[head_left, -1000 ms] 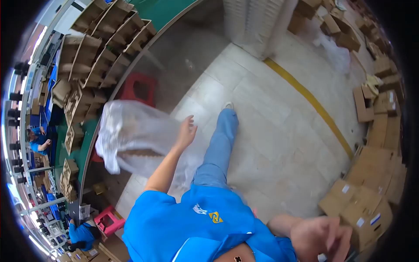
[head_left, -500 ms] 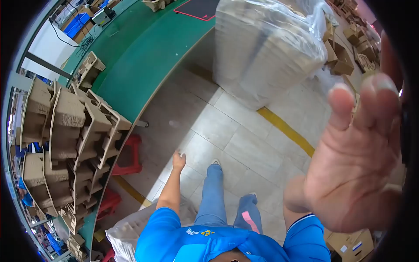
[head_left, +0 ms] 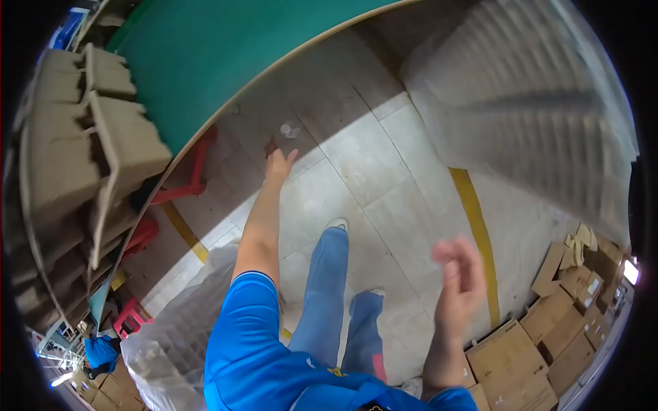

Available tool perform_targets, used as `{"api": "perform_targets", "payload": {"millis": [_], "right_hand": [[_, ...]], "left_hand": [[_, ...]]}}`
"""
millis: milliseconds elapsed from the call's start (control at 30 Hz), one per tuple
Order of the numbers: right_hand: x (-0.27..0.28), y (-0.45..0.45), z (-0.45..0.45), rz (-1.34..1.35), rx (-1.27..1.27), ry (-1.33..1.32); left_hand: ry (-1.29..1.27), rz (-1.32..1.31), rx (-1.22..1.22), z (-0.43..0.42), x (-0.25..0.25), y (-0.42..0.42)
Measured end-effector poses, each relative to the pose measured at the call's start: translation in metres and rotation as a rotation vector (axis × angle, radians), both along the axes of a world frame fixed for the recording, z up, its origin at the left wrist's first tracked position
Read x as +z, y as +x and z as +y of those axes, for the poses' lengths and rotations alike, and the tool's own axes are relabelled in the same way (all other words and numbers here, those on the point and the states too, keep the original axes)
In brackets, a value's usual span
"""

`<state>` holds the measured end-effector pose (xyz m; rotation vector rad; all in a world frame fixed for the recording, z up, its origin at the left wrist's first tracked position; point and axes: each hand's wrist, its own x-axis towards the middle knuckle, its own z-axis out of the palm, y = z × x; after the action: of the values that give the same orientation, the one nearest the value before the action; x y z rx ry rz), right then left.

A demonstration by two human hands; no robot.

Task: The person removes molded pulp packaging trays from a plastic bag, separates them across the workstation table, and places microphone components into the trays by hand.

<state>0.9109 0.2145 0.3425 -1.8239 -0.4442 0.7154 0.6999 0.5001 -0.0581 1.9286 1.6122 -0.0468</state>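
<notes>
My left hand [head_left: 279,166] is stretched out over the floor with thumb and fingers apart, holding nothing. Just beyond its fingertips, a small clear plastic piece [head_left: 289,129] lies on the tiles. My right hand [head_left: 460,284], a little blurred, hangs above the floor at the right with loosely curved fingers and nothing seen in it. Left of my left hand is the edge of a green-topped table [head_left: 205,55]. Moulded cardboard pulp trays [head_left: 127,137] are stacked along its near end.
A tall plastic-wrapped stack [head_left: 521,116] stands at the upper right. Another wrapped stack [head_left: 178,342] is beside my left leg. Red stools [head_left: 195,171] are under the table. Cardboard boxes [head_left: 514,363] lie at the lower right, past a yellow floor line [head_left: 474,233].
My view has swung down and closer to the table. My left hand has reached farther forward. My right hand has dropped from close to the camera to lower over the floor.
</notes>
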Motion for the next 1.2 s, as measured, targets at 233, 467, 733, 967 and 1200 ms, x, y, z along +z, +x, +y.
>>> {"api": "perform_targets", "payload": {"millis": [233, 467, 733, 967, 1200], "right_hand": [[-0.172, -0.069, -0.157, 0.509, -0.202, -0.515], [-0.205, -0.032, -0.144, 0.184, -0.109, -0.518], [0.059, 0.076, 0.066, -0.46, -0.143, 1.261], [0.246, -0.011, -0.074, -0.552, 0.111, 1.475], [0.428, -0.126, -0.252, -0.396, 0.297, 1.776]], "left_hand": [[0.079, 0.22, -0.15, 0.075, -0.132, 0.058], [0.198, 0.204, -0.114, 0.055, -0.208, 0.037], [0.313, 0.043, -0.127, -0.114, -0.028, -0.005], [0.28, -0.149, 0.124, -0.344, 0.193, -0.064], [0.234, -0.314, 0.208, -0.592, 0.421, -0.167]]}}
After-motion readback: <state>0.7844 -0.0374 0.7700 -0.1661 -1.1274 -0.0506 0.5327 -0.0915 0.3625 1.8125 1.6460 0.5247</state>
